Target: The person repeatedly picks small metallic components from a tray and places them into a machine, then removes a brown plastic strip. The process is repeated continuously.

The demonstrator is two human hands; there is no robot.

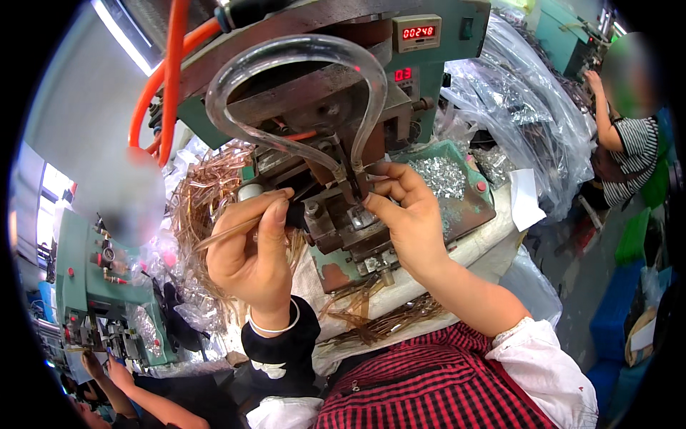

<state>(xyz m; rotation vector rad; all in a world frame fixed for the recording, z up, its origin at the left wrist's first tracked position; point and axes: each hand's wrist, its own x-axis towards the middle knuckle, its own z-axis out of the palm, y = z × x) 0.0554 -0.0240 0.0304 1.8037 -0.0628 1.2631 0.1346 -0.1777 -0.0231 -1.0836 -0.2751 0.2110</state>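
Note:
My left hand (250, 254) is closed, with a thin brown strip (232, 232) pinched between thumb and fingers; it slants up from the left toward the press. At the die block (325, 227) of the green bench press (468, 39), my right hand (413, 218) has thumb and forefinger pressed together. Whatever lies between those right fingertips is too small and partly hidden to name. Just above them, a looped clear plastic tube (300, 46) comes down into the tooling. A small silvery metal part (363, 218) shows in the die below the right fingers.
Many copper-coloured strips (207, 189) are heaped left of the press. To its right, a green tray (480, 204) holds silvery metal bits. More brown strips (386, 314) lie along the front cloth. Orange hoses (168, 93) hang upper left. Co-workers sit at far right and lower left.

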